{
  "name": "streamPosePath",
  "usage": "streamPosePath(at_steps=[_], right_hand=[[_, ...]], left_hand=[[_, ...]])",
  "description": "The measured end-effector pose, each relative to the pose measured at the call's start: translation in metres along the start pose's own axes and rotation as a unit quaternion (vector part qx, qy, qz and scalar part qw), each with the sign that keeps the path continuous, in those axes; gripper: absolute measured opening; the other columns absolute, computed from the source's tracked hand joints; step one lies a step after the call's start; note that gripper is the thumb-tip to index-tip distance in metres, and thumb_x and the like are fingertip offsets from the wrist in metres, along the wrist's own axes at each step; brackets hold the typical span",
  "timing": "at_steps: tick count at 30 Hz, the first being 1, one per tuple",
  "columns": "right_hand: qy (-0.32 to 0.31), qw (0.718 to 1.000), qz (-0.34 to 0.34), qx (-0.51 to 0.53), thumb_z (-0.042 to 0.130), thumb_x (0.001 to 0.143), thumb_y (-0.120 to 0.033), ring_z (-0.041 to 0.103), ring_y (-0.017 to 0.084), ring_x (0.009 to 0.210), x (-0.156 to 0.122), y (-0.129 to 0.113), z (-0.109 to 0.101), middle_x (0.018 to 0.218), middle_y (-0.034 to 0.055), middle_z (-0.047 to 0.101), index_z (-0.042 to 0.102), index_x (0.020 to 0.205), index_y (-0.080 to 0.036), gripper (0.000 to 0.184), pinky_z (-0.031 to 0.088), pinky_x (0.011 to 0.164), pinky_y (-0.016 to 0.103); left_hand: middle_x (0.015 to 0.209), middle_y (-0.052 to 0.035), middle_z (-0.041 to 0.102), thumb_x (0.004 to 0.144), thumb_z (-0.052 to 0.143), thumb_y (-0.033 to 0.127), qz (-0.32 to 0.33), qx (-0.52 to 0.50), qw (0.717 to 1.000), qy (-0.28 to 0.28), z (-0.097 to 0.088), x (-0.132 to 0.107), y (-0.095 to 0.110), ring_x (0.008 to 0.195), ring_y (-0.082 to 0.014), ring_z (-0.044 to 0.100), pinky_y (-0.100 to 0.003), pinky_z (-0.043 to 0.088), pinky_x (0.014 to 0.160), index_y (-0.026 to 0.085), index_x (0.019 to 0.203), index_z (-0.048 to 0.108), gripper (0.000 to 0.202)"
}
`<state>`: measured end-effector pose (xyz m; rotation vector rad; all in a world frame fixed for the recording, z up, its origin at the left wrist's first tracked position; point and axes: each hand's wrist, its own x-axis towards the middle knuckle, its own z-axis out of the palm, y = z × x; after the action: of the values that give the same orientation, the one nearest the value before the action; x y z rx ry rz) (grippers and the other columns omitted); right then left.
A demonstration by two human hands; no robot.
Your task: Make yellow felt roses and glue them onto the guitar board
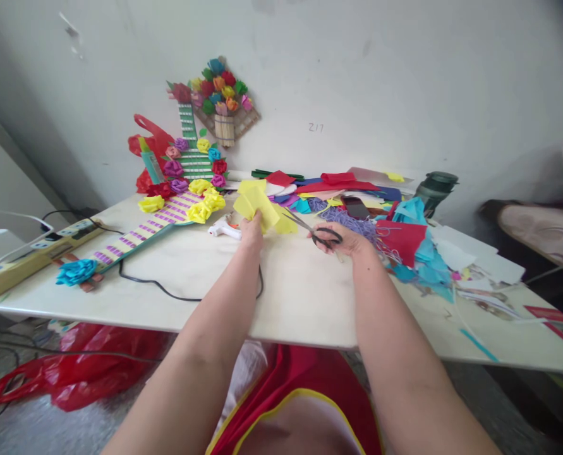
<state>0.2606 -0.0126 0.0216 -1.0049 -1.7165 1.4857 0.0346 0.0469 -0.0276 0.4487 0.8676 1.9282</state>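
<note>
My left hand [251,231] pinches a folded yellow paper sheet [255,202] and holds it up over the white table [191,278]. My right hand [345,240] grips black-handled scissors [315,231], whose blades are open and point left toward the yellow paper's right edge. A white glue gun [224,230] lies just left of my left hand, its black cord [167,287] looping across the table.
A heap of coloured paper scraps [404,240] and a phone [356,207] lie at the right. Paper-flower crafts [186,183] lean on the wall at the back left. A power strip [48,243] sits at the left edge, a dark bottle [435,189] stands behind, and a red bag [86,366] lies under the table.
</note>
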Motion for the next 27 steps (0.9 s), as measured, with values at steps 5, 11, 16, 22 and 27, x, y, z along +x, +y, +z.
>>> streamPosePath(at_steps=[5,11,16,22,27], right_hand=[[-0.028,0.997,0.043,-0.058,0.074,0.071,-0.03,0.043,0.009,0.034,-0.001,0.001,-0.003,0.044,-0.0016,0.057,0.068,0.077,-0.011,0.021,0.03,0.033,0.019],[-0.032,0.993,0.057,-0.102,0.077,0.073,-0.033,0.046,0.008,0.035,0.009,0.011,-0.002,0.048,-0.0009,0.06,0.065,0.072,-0.014,0.023,0.034,0.034,0.018],[-0.021,0.992,0.06,-0.11,0.074,0.079,-0.031,0.047,0.006,0.036,0.016,0.015,0.004,0.05,-0.0014,0.061,0.061,0.074,-0.015,0.022,0.035,0.037,0.017],[-0.005,0.994,0.047,-0.096,0.072,0.082,-0.038,0.048,0.006,0.037,0.02,0.016,0.012,0.052,-0.0016,0.061,0.058,0.075,-0.016,0.027,0.033,0.037,0.018],[-0.012,0.996,0.043,-0.083,0.073,0.083,-0.039,0.048,0.006,0.037,0.027,0.022,0.014,0.053,-0.0016,0.061,0.055,0.073,-0.016,0.03,0.031,0.035,0.019]], left_hand=[[0.108,-0.0075,0.077,0.086,0.064,0.007,0.011,-0.013,1.0,-0.002,0.002,-0.003,0.003,0.117,-0.021,0.068,-0.029,0.055,0.097,0.018,0.105,0.07,0.023],[0.108,-0.0074,0.077,0.087,0.062,0.008,0.017,0.004,1.0,-0.005,0.001,-0.006,0.002,0.114,-0.0212,0.069,-0.031,0.056,0.096,0.018,0.107,0.07,0.024],[0.105,-0.008,0.077,0.089,0.06,0.008,-0.004,0.017,1.0,-0.009,0.006,-0.016,0.003,0.109,-0.0192,0.071,-0.029,0.056,0.093,0.017,0.107,0.068,0.021],[0.11,-0.0079,0.075,0.09,0.06,0.01,-0.041,-0.006,0.999,0.007,0.011,-0.021,0.002,0.105,-0.0191,0.072,-0.03,0.058,0.088,0.018,0.106,0.066,0.019],[0.11,-0.0054,0.075,0.091,0.059,0.011,-0.062,-0.019,0.998,0.002,0.011,-0.024,0.001,0.105,-0.0176,0.072,-0.027,0.059,0.085,0.021,0.106,0.066,0.019]])
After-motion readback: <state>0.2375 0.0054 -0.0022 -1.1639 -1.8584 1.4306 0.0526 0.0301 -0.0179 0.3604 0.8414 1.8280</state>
